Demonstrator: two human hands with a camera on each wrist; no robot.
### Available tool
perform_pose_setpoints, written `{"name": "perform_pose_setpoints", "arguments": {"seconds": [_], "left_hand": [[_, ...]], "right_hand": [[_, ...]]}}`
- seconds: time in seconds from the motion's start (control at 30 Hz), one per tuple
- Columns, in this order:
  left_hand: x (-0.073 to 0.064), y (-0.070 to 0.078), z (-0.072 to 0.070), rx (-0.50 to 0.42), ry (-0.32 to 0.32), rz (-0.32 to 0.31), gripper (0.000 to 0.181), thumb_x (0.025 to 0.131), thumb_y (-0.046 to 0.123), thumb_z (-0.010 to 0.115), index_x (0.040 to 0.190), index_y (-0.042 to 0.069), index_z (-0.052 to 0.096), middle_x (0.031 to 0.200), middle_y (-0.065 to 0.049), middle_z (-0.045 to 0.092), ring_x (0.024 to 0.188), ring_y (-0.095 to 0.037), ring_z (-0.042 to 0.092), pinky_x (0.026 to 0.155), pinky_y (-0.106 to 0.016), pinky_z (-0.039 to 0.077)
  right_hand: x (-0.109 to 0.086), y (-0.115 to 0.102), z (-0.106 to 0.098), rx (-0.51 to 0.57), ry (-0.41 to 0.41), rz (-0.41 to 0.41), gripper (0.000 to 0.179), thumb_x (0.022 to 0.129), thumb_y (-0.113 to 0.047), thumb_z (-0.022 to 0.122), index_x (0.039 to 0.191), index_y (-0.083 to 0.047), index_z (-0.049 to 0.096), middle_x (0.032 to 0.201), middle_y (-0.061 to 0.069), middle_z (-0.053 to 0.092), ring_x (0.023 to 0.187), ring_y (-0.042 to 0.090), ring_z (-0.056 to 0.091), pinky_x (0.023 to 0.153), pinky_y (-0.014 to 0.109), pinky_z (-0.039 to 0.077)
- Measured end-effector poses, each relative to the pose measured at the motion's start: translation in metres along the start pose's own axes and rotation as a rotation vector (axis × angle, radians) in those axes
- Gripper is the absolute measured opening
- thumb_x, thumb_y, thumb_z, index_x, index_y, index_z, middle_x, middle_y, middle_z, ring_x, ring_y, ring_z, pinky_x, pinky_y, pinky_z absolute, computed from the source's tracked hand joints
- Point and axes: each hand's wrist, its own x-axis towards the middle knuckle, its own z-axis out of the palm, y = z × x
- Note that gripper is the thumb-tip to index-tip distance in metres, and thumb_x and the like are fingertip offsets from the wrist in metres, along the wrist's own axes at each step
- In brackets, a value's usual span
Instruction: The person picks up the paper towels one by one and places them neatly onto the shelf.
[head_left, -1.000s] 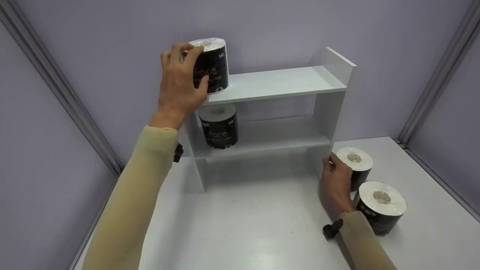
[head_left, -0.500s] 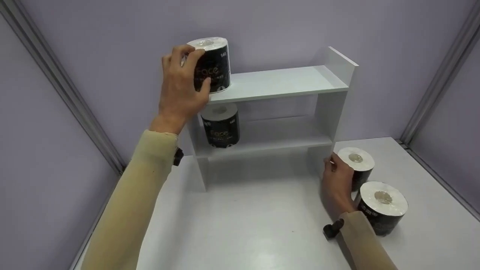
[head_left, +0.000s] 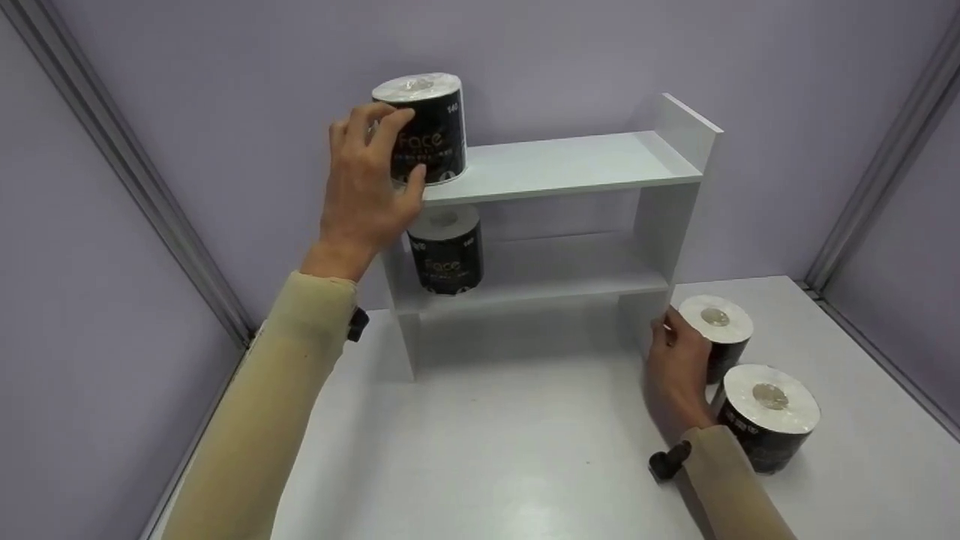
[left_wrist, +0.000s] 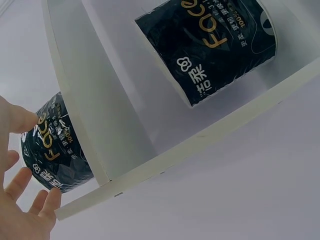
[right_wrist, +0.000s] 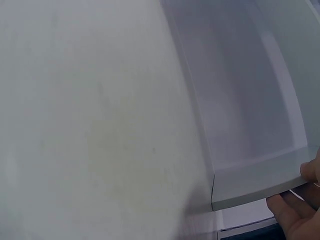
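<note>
A toilet paper roll [head_left: 431, 142] in black wrapping stands upright on the top board at the left end of a white shelf unit [head_left: 570, 161]. Around its left side my left hand [head_left: 364, 176] has its fingers loosely bent and spread, thumb apart from the fingers, fingertips right by the wrapper. In the left wrist view, that roll [left_wrist: 57, 150] shows past the side panel, behind the fingers. Down at the right, my right hand [head_left: 679, 364] pinches the unit's right side panel [right_wrist: 255, 185], thumb inside and fingers outside.
Directly below, another black-wrapped roll [head_left: 448, 259] stands on the middle board. Two more rolls, a rear one [head_left: 724, 356] and a front one [head_left: 765, 442], stand on the white table [head_left: 510, 450] right of the unit. A lilac wall [head_left: 540, 60] rises behind.
My left fingers have slipped down from the upper roll's top rim and loosened, leaving more of its label showing. The roll stays in place. The right hand keeps its hold on the panel.
</note>
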Motion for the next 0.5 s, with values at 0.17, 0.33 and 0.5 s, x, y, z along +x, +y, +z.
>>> {"name": "perform_pose_setpoints", "arguments": {"seconds": [0.17, 0.33, 0.5], "left_hand": [[-0.006, 0.000, 0.003, 0.010, 0.016, 0.016, 0.050, 0.097, 0.015, 0.074, 0.146, 0.007, 0.062, 0.145, -0.016, 0.055, 0.131, -0.038, 0.045, 0.115, -0.047, 0.042], [-0.011, 0.001, 0.006, 0.026, 0.033, 0.034, 0.049, 0.097, 0.017, 0.075, 0.144, 0.007, 0.063, 0.143, -0.016, 0.057, 0.130, -0.038, 0.047, 0.114, -0.048, 0.042], [-0.015, 0.001, 0.008, 0.057, 0.059, 0.048, 0.047, 0.097, 0.019, 0.075, 0.141, 0.007, 0.064, 0.140, -0.016, 0.059, 0.128, -0.038, 0.049, 0.112, -0.049, 0.041]], "right_hand": [[0.001, 0.003, 0.000, 0.012, 0.048, -0.059, 0.034, 0.111, -0.014, 0.056, 0.142, -0.007, 0.067, 0.136, 0.022, 0.071, 0.124, 0.037, 0.071, 0.101, 0.050, 0.061], [0.000, 0.002, -0.001, 0.019, 0.093, -0.116, 0.035, 0.108, -0.007, 0.059, 0.141, 0.001, 0.066, 0.134, 0.028, 0.070, 0.120, 0.043, 0.071, 0.101, 0.052, 0.061], [0.001, -0.002, -0.004, 0.025, 0.112, -0.129, 0.034, 0.106, -0.004, 0.061, 0.139, 0.004, 0.066, 0.133, 0.029, 0.070, 0.117, 0.044, 0.073, 0.099, 0.053, 0.061]]}}
